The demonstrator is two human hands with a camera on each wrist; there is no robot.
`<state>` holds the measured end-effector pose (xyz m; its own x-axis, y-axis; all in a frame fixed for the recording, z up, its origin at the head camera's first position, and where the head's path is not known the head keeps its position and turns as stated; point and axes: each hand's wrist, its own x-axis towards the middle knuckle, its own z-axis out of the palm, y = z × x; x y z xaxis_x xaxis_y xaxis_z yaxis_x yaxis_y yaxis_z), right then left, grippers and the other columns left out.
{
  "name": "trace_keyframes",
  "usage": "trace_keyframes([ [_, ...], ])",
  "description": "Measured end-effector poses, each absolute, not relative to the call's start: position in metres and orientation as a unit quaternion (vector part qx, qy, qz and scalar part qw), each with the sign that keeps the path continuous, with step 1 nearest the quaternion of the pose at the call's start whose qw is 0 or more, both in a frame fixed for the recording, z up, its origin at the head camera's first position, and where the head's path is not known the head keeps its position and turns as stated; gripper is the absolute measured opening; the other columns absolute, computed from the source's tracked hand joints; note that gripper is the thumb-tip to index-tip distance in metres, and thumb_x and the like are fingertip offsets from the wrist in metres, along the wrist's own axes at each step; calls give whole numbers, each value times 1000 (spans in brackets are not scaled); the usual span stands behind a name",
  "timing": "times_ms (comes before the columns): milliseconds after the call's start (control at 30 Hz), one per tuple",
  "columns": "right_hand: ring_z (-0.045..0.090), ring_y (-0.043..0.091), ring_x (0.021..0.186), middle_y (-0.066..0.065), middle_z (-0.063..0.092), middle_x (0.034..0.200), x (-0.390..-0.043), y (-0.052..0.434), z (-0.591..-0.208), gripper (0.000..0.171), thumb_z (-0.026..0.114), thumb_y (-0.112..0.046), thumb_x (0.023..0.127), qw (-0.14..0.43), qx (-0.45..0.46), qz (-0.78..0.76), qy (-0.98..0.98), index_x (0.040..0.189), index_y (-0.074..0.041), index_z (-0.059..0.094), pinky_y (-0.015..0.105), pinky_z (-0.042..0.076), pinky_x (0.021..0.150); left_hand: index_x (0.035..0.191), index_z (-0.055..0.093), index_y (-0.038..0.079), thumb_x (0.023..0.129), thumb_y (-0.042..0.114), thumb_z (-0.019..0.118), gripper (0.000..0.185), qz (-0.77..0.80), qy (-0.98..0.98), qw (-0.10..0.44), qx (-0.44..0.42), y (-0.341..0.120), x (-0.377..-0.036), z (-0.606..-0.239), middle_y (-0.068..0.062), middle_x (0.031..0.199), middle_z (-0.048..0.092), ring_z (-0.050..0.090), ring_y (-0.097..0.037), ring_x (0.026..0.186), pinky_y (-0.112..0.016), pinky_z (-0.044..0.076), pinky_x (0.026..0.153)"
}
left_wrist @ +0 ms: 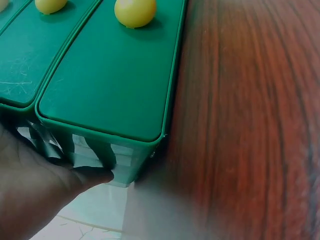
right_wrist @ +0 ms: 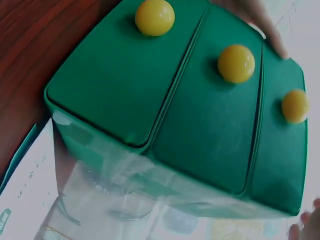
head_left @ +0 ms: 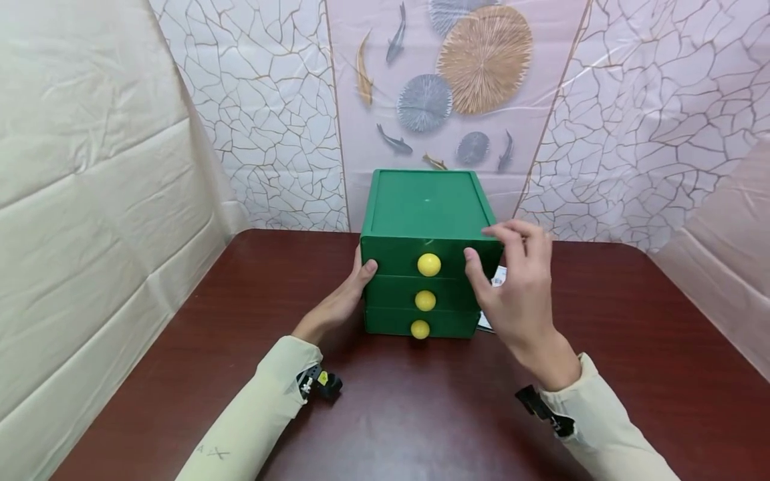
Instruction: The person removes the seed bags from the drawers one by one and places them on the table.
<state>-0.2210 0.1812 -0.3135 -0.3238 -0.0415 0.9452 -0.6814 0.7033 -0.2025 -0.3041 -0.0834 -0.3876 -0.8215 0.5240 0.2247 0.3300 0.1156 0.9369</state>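
Observation:
A green drawer box (head_left: 430,207) stands on the table, its three stacked drawers closed, each with a round yellow knob (head_left: 429,264). My left hand (head_left: 339,300) rests against the box's left side, the thumb on the front edge by the top drawer and the other fingers mostly hidden along the side. In the left wrist view that hand (left_wrist: 45,185) lies close along the side wall. My right hand (head_left: 523,294) is raised at the upper right front corner, thumb and fingers spread apart and nothing between them. Its fingertips (right_wrist: 295,231) show at the edge of the right wrist view.
Beside the box's right side lies a white printed booklet or card (right_wrist: 30,185), partly hidden by the box and right hand in the head view. The dark red wooden table (head_left: 391,414) ends at a patterned backdrop (head_left: 271,133). Pale cloth (head_left: 90,200) hangs at the left.

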Motion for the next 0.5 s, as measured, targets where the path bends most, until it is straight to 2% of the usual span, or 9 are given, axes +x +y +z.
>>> trace_keyframes([
  [133,65,39,84,22,66,97,-219,167,-318,25,64,-19,102,573,310,231,-723,101,5,72,48,56,72,165,-24,32,87,97,29,115,592,749,80,287,-85,-305,-386,-2,174,-13,-2,-24,158,-64,8,125],
  [233,67,31,69,15,68,90,-221,160,-326,25,61,-19,104,559,343,173,-735,98,2,73,46,57,58,165,-25,29,85,98,28,118,589,753,78,282,-85,-305,-386,-3,174,-15,-5,-25,159,-64,4,125],
  [400,59,18,57,8,63,87,-218,154,-337,14,65,-14,101,469,375,122,-790,98,-1,71,35,53,51,165,-27,27,84,100,24,120,582,760,80,279,-84,-303,-387,-4,174,-18,-6,-26,159,-64,4,125],
  [500,55,17,55,7,61,85,-216,153,-341,8,71,-10,97,446,380,95,-805,99,-2,71,32,52,51,165,-26,28,85,99,24,118,582,758,80,284,-84,-303,-386,-3,174,-16,-5,-26,159,-64,7,125],
])
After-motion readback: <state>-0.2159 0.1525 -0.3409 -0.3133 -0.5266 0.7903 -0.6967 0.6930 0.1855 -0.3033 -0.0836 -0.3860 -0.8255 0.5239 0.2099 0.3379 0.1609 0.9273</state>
